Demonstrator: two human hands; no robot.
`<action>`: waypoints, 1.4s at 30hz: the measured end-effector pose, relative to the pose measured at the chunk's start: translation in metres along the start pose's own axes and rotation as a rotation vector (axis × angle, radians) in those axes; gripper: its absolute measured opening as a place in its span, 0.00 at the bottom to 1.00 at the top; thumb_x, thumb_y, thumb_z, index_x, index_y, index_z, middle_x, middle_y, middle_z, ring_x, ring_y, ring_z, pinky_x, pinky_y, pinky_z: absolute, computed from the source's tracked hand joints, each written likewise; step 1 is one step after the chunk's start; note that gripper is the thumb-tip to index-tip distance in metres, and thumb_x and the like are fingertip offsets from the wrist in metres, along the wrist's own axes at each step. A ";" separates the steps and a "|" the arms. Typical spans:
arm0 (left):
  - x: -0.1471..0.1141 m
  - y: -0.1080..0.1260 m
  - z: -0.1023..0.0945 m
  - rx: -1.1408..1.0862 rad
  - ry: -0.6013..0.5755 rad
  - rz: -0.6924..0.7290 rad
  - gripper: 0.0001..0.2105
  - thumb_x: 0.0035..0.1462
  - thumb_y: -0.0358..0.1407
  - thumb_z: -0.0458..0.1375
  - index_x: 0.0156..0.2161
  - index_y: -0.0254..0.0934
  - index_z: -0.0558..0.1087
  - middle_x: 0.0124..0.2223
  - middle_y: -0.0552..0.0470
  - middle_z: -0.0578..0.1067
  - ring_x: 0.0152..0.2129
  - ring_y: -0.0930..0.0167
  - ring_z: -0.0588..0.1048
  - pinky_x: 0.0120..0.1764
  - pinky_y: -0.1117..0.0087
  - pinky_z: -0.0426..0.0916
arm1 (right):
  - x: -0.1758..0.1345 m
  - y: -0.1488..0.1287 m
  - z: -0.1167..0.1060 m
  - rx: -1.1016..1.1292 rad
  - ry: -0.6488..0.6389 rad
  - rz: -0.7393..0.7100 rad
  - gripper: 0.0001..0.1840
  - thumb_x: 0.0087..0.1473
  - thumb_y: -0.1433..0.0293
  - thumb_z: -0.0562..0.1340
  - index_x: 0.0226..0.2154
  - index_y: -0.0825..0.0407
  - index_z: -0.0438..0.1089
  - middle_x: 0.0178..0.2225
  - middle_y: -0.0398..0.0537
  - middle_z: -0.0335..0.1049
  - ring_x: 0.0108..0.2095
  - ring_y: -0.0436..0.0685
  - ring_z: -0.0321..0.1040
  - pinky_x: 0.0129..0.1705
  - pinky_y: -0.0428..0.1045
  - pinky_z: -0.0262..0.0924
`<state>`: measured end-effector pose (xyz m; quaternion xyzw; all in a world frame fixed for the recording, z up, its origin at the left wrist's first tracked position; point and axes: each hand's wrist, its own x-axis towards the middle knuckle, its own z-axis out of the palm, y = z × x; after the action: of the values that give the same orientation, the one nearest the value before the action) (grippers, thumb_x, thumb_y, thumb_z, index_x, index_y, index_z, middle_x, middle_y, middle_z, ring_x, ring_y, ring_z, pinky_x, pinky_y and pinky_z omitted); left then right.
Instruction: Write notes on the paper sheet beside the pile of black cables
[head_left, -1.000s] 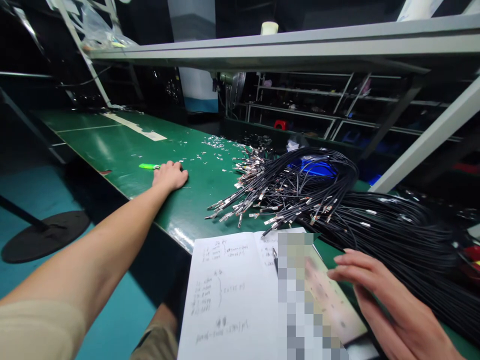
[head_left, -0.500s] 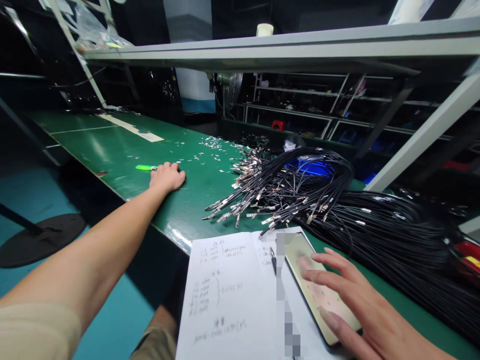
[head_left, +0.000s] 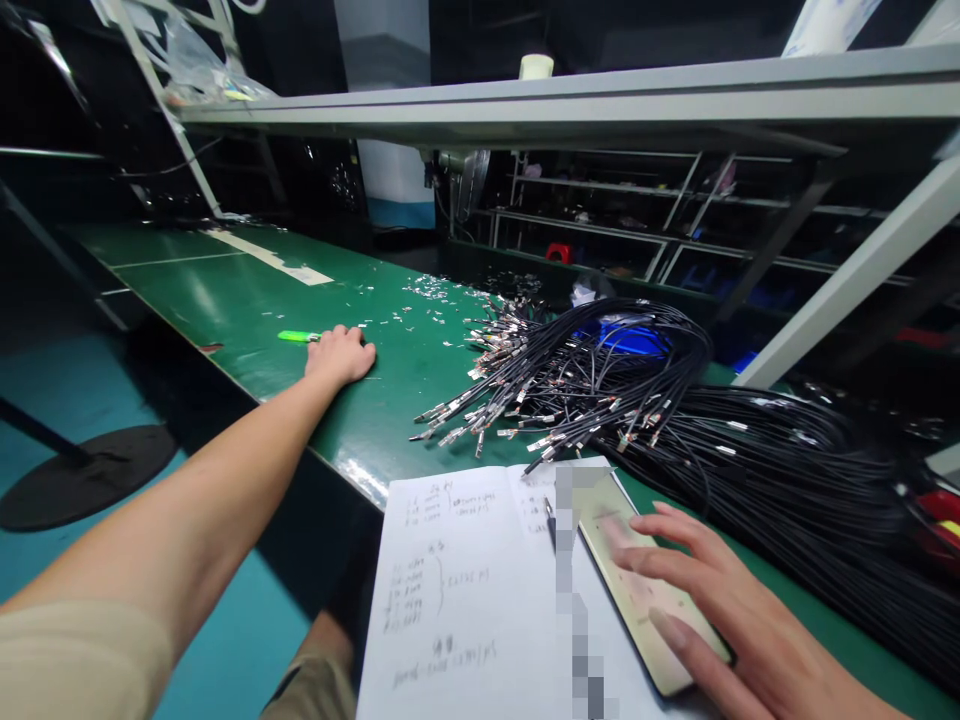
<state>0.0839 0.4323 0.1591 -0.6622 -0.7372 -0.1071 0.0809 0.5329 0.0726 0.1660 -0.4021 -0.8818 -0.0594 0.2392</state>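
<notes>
My left hand [head_left: 341, 354] rests palm down on the green bench with its fingers curled. A slim bright green tool [head_left: 294, 337] sticks out from its left side; the rest is hidden under the hand, so I cannot make out its kind. My right hand [head_left: 720, 590] is over a smartphone [head_left: 652, 640] with a lit pale yellow screen, its fingers stretched and apart, thumb and fingertips at the glass. The phone lies tilted on the right page of an open notebook [head_left: 442, 620] with handwriting. A dark pen [head_left: 550, 520] lies beside the phone, partly masked by blurred blocks.
A bundle of black cables [head_left: 540, 390] with metal-tipped ends is piled behind the notebook, and coiled black cables [head_left: 780, 470] run along the right. A blue tray [head_left: 630, 338] shows beneath them. Small silvery scraps [head_left: 431, 290] are scattered on the bench. A grey shelf [head_left: 570, 105] spans overhead.
The whole view has shifted slightly, moving everything a little right and down. Both hands keep nearly the same places: left on the bench, right over the phone.
</notes>
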 end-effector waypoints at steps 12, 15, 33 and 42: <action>0.003 0.001 0.001 0.015 0.008 0.008 0.27 0.61 0.48 0.43 0.55 0.33 0.71 0.58 0.30 0.69 0.56 0.44 0.67 0.56 0.42 0.63 | -0.010 0.013 -0.016 0.115 0.064 -0.063 0.18 0.56 0.82 0.54 0.48 0.54 0.65 0.47 0.51 0.71 0.62 0.57 0.60 0.70 0.56 0.50; 0.004 0.002 0.001 0.014 0.002 0.006 0.27 0.61 0.48 0.43 0.55 0.34 0.71 0.58 0.29 0.69 0.56 0.44 0.67 0.56 0.42 0.63 | -0.009 0.013 -0.016 0.116 0.018 -0.111 0.19 0.55 0.82 0.55 0.49 0.55 0.64 0.46 0.51 0.72 0.61 0.58 0.61 0.71 0.58 0.50; -0.003 0.000 0.001 0.010 0.016 0.008 0.25 0.61 0.46 0.43 0.54 0.34 0.70 0.58 0.31 0.69 0.56 0.46 0.68 0.56 0.43 0.64 | -0.012 0.015 0.005 -0.081 0.117 0.106 0.15 0.63 0.69 0.54 0.51 0.49 0.68 0.54 0.48 0.68 0.60 0.56 0.62 0.57 0.51 0.66; -0.001 0.001 0.002 0.007 0.012 0.006 0.26 0.61 0.46 0.43 0.55 0.34 0.70 0.58 0.31 0.69 0.56 0.47 0.67 0.57 0.43 0.63 | -0.012 0.010 0.004 -0.016 0.051 0.057 0.18 0.62 0.70 0.55 0.54 0.52 0.67 0.58 0.50 0.64 0.62 0.55 0.60 0.60 0.47 0.64</action>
<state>0.0850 0.4315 0.1569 -0.6636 -0.7350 -0.1082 0.0877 0.5456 0.0728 0.1556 -0.4273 -0.8632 -0.0700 0.2597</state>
